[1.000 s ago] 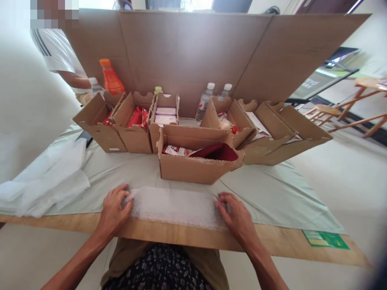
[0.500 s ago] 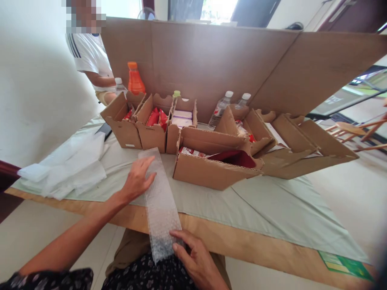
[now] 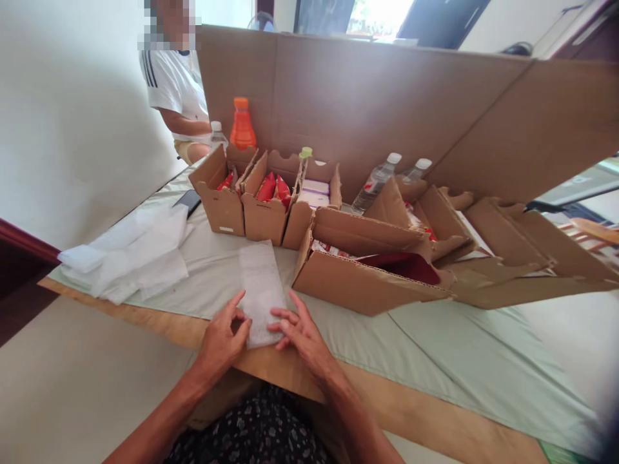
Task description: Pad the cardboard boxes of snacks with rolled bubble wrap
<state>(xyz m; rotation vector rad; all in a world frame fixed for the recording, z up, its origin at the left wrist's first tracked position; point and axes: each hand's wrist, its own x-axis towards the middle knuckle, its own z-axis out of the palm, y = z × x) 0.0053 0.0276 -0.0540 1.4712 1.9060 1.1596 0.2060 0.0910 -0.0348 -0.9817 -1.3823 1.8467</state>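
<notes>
A: Where's the translucent, rectangular bubble-wrap sheet (image 3: 264, 277)?
B: Flat on pale green fabric cloth (image 3: 430, 354), just below and left of frame centre.
A: Fingers?
B: Bare left hand (image 3: 224, 341): loosely bent at sheet's left edge; pinching, cannot tell. Bare right hand (image 3: 305, 338): spread, unclenched, over right edge.

Daylight reaches me from the window (image 3: 380, 16) just past twelve o'clock, blown out to white, its hazy glare washing the cardboard panel (image 3: 348, 84). My tabletop (image 3: 425, 409) is evenly lit, while my lap (image 3: 251, 422) at six falls into shade. The plastic sheet (image 3: 262, 277) looks milky and slightly soft. At three, boxes (image 3: 556, 241) stretch outward; a dark blur smudges four; pixels mask a person's head (image 3: 169, 24) at eleven.
</notes>
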